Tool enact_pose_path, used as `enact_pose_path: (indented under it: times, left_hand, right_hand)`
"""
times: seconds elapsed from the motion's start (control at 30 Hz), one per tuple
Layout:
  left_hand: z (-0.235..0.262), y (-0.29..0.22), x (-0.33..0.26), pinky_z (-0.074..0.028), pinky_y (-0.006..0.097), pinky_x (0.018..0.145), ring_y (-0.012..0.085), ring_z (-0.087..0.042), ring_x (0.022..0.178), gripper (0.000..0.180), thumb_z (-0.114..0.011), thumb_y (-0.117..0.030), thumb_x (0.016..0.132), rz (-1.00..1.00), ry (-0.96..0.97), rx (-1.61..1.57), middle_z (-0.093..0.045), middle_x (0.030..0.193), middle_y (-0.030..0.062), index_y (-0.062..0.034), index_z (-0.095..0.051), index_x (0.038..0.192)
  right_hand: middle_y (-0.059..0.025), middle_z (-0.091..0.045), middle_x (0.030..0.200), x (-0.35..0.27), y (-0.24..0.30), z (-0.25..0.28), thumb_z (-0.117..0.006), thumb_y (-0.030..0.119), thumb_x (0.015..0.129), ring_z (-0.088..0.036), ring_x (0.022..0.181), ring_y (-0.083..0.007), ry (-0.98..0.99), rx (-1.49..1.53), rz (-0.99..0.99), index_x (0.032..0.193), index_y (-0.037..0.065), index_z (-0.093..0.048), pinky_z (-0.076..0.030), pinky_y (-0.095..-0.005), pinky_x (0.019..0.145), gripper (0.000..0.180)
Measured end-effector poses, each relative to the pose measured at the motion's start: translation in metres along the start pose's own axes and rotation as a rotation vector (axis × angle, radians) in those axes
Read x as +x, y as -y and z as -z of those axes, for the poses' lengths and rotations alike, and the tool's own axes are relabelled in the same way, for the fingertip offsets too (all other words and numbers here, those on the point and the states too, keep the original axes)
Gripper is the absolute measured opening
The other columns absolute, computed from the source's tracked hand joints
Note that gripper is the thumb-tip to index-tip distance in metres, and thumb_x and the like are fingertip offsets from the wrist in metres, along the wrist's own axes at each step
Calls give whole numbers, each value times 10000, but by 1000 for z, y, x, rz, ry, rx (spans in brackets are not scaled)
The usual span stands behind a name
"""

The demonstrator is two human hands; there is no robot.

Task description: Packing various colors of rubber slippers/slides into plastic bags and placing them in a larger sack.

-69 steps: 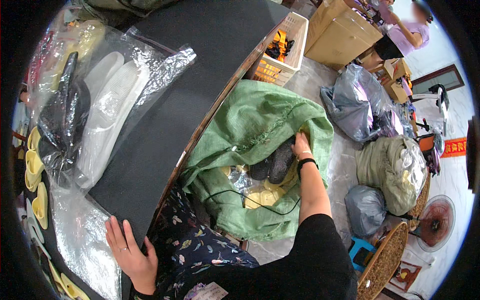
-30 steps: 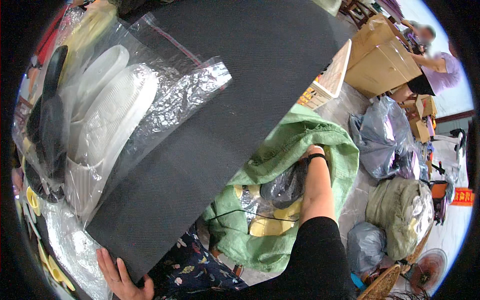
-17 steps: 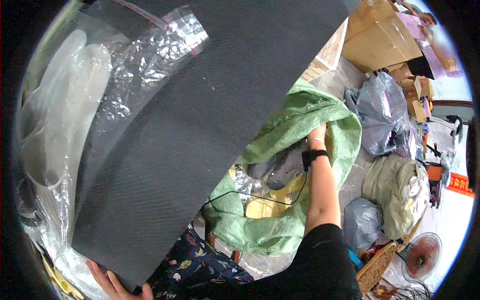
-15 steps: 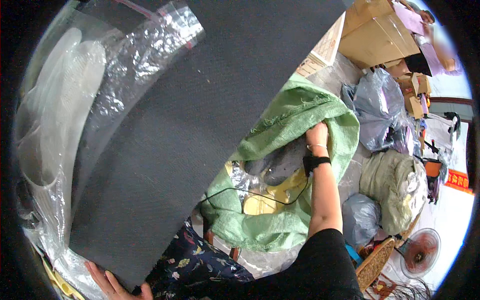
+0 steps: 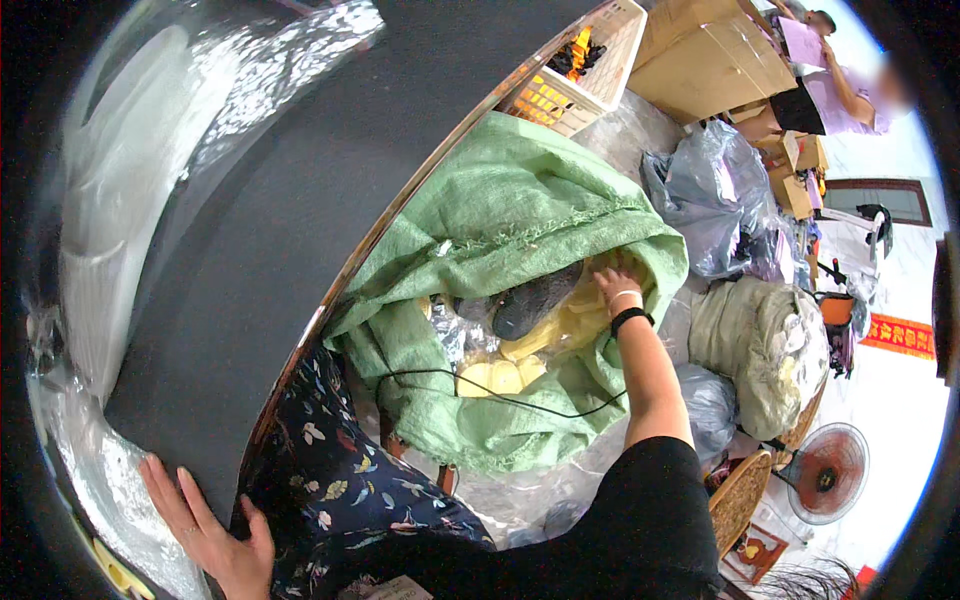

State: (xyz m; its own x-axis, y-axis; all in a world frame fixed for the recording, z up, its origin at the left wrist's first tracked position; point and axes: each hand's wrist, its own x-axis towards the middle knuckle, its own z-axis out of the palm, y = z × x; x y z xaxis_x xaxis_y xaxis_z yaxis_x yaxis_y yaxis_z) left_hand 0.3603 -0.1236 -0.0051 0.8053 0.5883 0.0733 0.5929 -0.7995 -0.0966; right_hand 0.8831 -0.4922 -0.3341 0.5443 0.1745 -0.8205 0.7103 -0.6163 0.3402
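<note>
A large green woven sack [image 5: 500, 230] lies open on the floor beside the table. Inside it a clear plastic bag holds yellow and dark grey insoles [image 5: 530, 320]. My right hand [image 5: 615, 283] reaches into the sack's mouth and grips the plastic bag of insoles. A black band sits on that wrist. My left hand [image 5: 205, 525] rests flat, fingers spread, on the near edge of a black mat [image 5: 300, 220] that covers the table. White insoles in clear plastic [image 5: 120, 220] lie on the mat at the left.
A white basket [image 5: 580, 60] with orange and dark pieces stands beyond the sack. Cardboard boxes [image 5: 700, 60], grey plastic bags [image 5: 710, 200] and a beige sack [image 5: 760, 350] crowd the right. A fan [image 5: 825, 470] stands lower right. Another person sits at the far right.
My head has dropped closer to the table and swung, so the mat fills more of the view. My right hand stays inside the green sack; my left hand stays on the mat's edge.
</note>
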Motion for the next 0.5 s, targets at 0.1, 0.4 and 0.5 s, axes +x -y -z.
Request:
enact_pose_path:
  times: [0.1,0.4,0.5]
  left_hand:
    - [-2,10,-7,-233,571,1159,495,-278,1416,731,-586,-102,827,-15,11,36,-288,1542,276,2,-302,1492]
    - [-4,7,-3,-256,555,1158,480,-291,1417,713,-600,-65,812,-15,-24,6,-310,1540,258,13,-342,1472]
    - [-6,8,-3,-252,556,1160,479,-291,1418,725,-606,-53,801,-11,-17,-2,-308,1541,259,11,-341,1472]
  right_hand:
    - [-47,-201,1626,4,51,-9,-595,342,925,-145,1504,-294,-65,-418,50,1575,313,-135,-173,-491,1189,797]
    - [-63,-338,1577,23,72,-77,-328,316,1030,-255,1467,-339,-120,-717,34,1533,208,-309,23,-647,1168,515]
    - [-68,-466,1485,25,57,-102,-356,253,1011,-377,1407,-237,-178,-860,6,1439,180,-463,-13,-630,1183,447]
